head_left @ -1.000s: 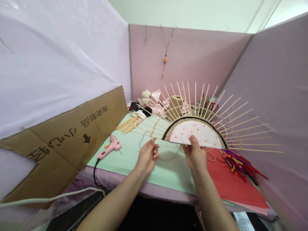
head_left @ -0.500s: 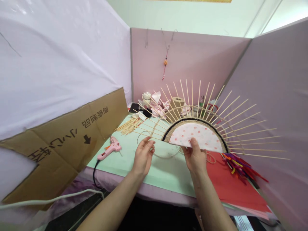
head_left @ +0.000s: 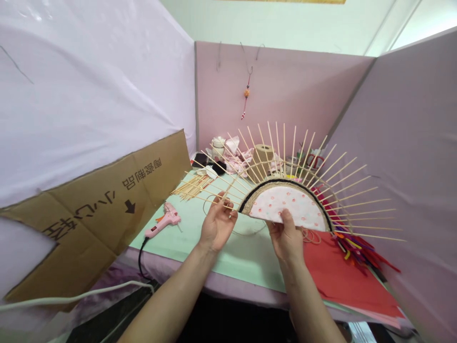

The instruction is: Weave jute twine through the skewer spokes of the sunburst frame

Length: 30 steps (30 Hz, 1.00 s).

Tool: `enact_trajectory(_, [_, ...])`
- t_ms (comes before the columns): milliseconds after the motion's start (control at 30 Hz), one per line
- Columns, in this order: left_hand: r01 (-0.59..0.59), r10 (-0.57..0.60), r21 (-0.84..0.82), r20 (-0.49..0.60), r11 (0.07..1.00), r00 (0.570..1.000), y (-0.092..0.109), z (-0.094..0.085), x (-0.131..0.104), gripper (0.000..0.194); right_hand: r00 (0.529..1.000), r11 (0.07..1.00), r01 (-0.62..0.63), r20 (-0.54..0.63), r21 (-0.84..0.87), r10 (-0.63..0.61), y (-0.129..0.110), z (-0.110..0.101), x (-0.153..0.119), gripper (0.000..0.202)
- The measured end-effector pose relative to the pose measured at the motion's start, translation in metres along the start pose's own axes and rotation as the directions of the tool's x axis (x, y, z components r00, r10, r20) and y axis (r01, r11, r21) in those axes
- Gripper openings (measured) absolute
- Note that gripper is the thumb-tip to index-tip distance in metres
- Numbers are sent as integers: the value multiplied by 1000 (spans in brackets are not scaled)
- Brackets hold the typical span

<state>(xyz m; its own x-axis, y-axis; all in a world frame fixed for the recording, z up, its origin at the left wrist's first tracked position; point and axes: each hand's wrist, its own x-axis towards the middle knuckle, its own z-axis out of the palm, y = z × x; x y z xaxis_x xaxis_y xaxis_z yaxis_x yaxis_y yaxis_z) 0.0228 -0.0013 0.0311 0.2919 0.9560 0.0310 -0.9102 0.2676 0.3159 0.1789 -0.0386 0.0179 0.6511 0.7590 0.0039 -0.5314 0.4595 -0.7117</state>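
Note:
A half-round fan-like piece (head_left: 285,202) is held up over the table, its white face dotted with pink flowers and its curved edge bordered by tan cord and a black band. Thin wooden sticks (head_left: 342,167) radiate from that edge. My right hand (head_left: 288,238) grips the straight lower edge, thumb in front and fingers behind. At the left end of the piece, my left hand (head_left: 217,226) has its fingers curled around a strand of twine (head_left: 228,189) beside the lowest sticks. Twine also weaves through the sticks in an arc. The left fingertips are partly hidden.
On the left lie a pink glue gun (head_left: 164,221) and a bundle of loose sticks (head_left: 194,186). A twine spool (head_left: 263,153), white jar (head_left: 218,146) and red-handled scissors (head_left: 315,161) stand behind. Colourful pipe cleaners (head_left: 360,250) rest on red sheets (head_left: 342,276). Cardboard (head_left: 103,214) leans at left.
The fan-like piece has swung, its right side coming lower and closer in. My left hand has moved slightly right and up and turned, its palm showing more. The right hand keeps its grip.

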Motion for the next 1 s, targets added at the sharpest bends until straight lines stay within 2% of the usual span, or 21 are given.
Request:
enact_trajectory(200, [-106,112,50,-155,993,981,-6,6,5,19,999,999,51,18,-17,-50,8,-2,-4,52])
enact_trajectory(367, [-96,108,85,-155,992,982,-12,7,0,21,999,998,45,-4,33,-45,7,-3,-3,49])
enact_trajectory(500, [-67,78,73,-161,995,984,-10,7,-7,36,999,998,38,-13,57,-37,4,-2,-2,47])
enact_trajectory(633, [-18,13,-17,-226,1000,974,-4,10,-4,17,998,998,57,-14,25,-57,4,-1,-3,48])
enact_trajectory(733, [-28,23,-16,-266,999,964,-1,15,2,8,997,997,72,-14,2,-72,5,-1,-4,49])
enact_trajectory(1000, [-55,62,30,-344,998,937,-4,18,9,9,992,992,122,-5,-25,-122,9,-3,-7,52])
